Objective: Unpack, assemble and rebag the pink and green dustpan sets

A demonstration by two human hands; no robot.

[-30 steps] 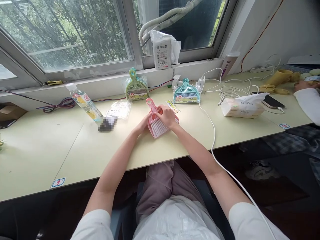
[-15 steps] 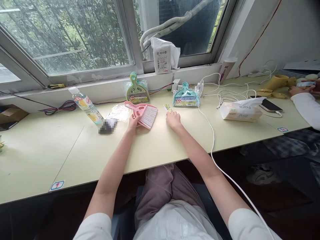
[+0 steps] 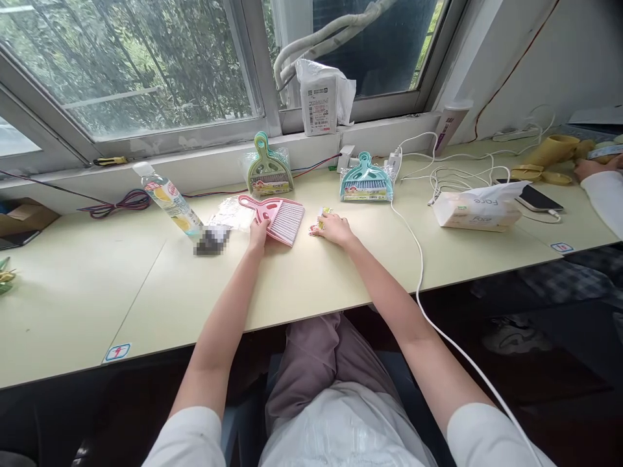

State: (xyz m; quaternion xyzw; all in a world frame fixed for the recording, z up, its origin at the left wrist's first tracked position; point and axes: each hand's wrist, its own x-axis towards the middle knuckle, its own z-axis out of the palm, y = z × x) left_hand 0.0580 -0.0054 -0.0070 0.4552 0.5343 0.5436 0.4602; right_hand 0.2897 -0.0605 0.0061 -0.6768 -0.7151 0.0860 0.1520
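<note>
My left hand is closed on a pink mini dustpan with a brush, its white-grey bristles facing right and its looped handle pointing to the upper left. To its right, my right hand is closed on a small printed card, with colored edges showing at the fingertips. The card is partly hidden by the fingers. Behind the hands, a wrapped green dustpan set leans by the sill, and a wrapped teal dustpan set stands further right. Crumpled clear plastic lies left of the pink set.
A drink bottle and a blurred dark item are on the left. A tissue pack, phone and white cable are on the right. A co-worker's hand is at the far right.
My right hand has shifted and turned, bringing the card around so its printed edges show left of the fingers. The pink set has moved slightly left in my left hand.
</note>
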